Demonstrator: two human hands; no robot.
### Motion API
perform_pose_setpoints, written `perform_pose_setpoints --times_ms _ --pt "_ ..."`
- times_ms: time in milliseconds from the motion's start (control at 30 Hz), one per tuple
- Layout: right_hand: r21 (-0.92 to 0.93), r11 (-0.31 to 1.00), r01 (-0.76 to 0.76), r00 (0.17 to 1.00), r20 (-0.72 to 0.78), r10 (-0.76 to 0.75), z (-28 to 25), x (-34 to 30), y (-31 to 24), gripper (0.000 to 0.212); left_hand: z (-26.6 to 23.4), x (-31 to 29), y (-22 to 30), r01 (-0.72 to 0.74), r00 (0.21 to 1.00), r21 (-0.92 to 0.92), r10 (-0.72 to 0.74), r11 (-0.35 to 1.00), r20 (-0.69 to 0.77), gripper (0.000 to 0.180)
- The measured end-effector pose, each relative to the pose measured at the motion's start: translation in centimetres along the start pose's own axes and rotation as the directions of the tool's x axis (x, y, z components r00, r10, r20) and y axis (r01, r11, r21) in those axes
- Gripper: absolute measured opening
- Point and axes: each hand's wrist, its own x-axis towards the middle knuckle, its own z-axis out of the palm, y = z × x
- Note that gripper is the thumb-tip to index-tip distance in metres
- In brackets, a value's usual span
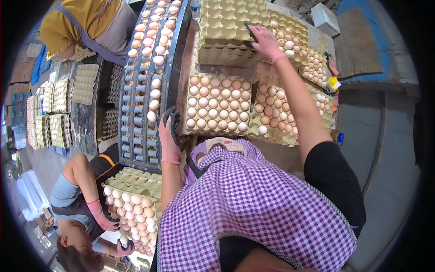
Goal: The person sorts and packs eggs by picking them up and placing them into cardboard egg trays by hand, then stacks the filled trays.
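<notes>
The yellow-grey pulp egg-tray stack (233,27) stood toward the far edge of the brown table (265,72), just left of your nearer, pink-gloved right hand (265,41), whether pinching I couldn't tell, while your left hand (169,138) spread loosely at the right edge of the blue-rollered conveyor (128,111).

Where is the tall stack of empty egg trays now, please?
In the head view, the stack is at top centre, right of the roller conveyor, with the right hand at its right edge.
</notes>
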Motion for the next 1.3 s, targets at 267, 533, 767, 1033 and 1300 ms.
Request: perform_pose_setpoints --times_ms 267,533,767,1033,1300 --pt "-0.133 0.976 0.174 0.983 0.075 -0.165 6.1 0.5 -1.7 0.063 -4.3 -4.2 -4.9 0.112 0.975 -0.043 -0.118 0.993 -0.189 0.043" --pt "0.206 0.977 -0.054 0.974 -0.206 0.097 5.3 -8.1 -7.0 0.049 0.9 4.1 -6.7 -0.15 0.989 0.725 0.089 0.672 0.121 0.043" --pt "0.295 0.892 -0.342 0.938 0.153 0.31 8.7 -16.2 -13.1 0.041 7.4 20.0 -7.4 -0.618 0.729 0.784 0.336 -0.051 0.597 0.068" --pt "-0.042 0.887 -0.46 0.855 0.251 0.455 13.9 -15.3 -12.2 0.053 9.6 20.4 -10.3 -0.647 0.711 0.733 0.182 -0.209 0.679 0.052" --pt "0.11 0.908 -0.405 0.861 0.38 0.338 8.8 -13.7 -10.9 0.034 9.2 20.6 -5.5 -0.586 0.81 0.801 0.053 0.126 0.584 0.047"
